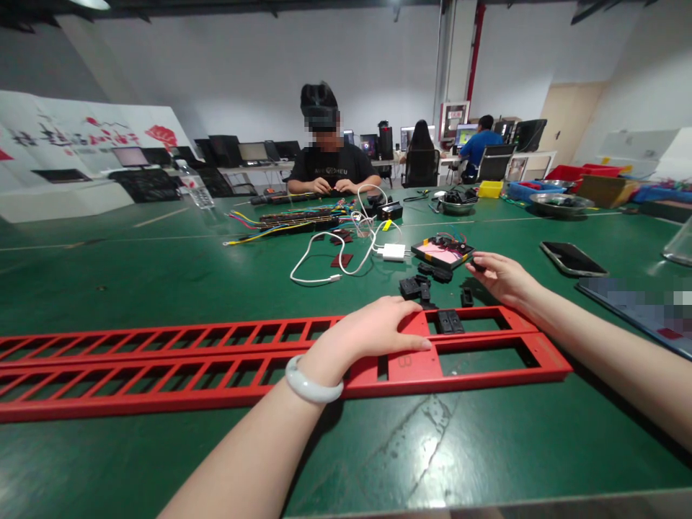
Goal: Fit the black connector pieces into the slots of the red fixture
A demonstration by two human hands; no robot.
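A long red slotted frame with two rows of openings lies across the green table. My left hand rests flat on it near the right end, thumb and fingers apart. Two black plastic blocks sit side by side in the far row's opening, just right of that hand. My right hand, beyond the frame's right end, pinches a small black plastic part; the fingers partly hide it. Several loose black parts lie behind the frame, with one small black part standing nearer the right hand.
Behind the loose parts are a black tray with wires, a white charger with its cable, and a wire bundle. A phone lies at right, metal bowls farther back. Across the table sits a person.
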